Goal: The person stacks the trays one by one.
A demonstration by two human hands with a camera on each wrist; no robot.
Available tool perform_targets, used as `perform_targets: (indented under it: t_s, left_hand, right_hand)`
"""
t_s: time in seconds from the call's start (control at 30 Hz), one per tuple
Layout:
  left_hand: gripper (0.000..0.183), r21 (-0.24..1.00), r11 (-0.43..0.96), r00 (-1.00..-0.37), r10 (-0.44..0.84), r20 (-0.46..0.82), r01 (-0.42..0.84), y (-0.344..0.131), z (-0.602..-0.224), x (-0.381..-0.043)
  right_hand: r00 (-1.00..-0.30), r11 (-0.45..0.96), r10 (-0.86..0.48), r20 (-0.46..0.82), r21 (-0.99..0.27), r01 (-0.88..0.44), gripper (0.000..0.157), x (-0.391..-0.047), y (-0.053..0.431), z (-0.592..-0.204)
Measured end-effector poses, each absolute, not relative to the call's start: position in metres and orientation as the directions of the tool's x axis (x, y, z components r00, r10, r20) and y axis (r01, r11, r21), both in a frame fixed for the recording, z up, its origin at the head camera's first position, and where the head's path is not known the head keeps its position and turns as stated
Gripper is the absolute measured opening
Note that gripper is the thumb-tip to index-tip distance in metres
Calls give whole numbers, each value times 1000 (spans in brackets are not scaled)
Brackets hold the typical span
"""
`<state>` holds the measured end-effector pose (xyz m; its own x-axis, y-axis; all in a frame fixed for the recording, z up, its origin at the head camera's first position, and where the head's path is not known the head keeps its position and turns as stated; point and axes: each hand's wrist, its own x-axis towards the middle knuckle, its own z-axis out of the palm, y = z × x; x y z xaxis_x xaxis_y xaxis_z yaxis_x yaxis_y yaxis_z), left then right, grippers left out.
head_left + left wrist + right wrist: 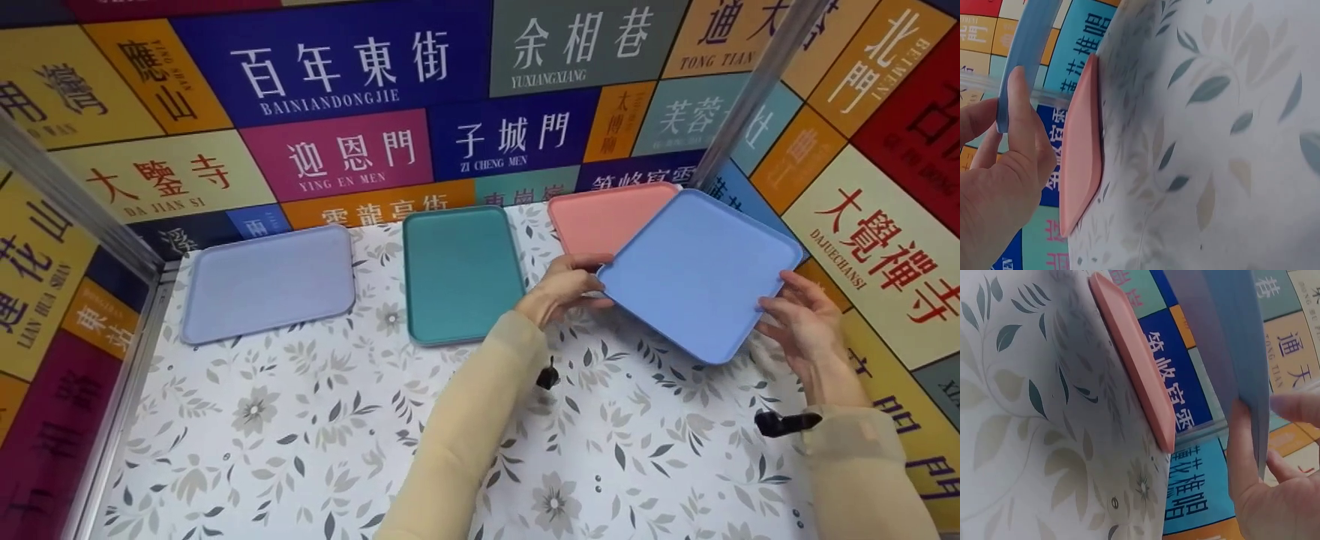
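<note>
A blue rectangular tray is held up above the table between both hands, tilted and turned at an angle. My left hand pinches its left corner, thumb on top and fingers beneath, as the left wrist view shows at the tray's edge. On the opposite side my right hand pinches the right edge, with a finger under the tray. Behind and partly hidden by the blue tray, a pink tray lies on the table; both wrist views show it below the raised one.
A green tray lies on the table left of the left hand. Farther left rests a lavender tray. The floral-patterned tabletop is bounded by walls of coloured panels and metal corner posts.
</note>
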<state>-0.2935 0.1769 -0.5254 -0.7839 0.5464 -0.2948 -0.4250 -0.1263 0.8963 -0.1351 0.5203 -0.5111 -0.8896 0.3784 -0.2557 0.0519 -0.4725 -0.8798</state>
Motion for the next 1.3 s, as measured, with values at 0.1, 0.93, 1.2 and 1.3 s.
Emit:
perform_targets:
  t_s: [0.1, 0.93, 1.2, 1.3]
  left_hand:
    - [67, 888, -142, -780, 552, -296, -437, 171, -524, -298]
    - [64, 952, 164, -637, 711, -297, -260, 118, -489, -339]
    - [77, 957, 172, -622, 730, -284, -236, 97, -484, -346]
    - [74, 958, 162, -621, 733, -278, -239, 89, -485, -347]
  right_hand:
    - [-917, -485, 337, -215, -874, 26, 63, -137, 516, -511]
    - [-981, -525, 142, -131, -850, 38, 57, -163, 490, -509]
    - [-990, -467, 84, -109, -882, 58, 58, -188, 474, -504]
    - [-989, -463, 71, -128, -883, 81, 59, -196, 470, -501]
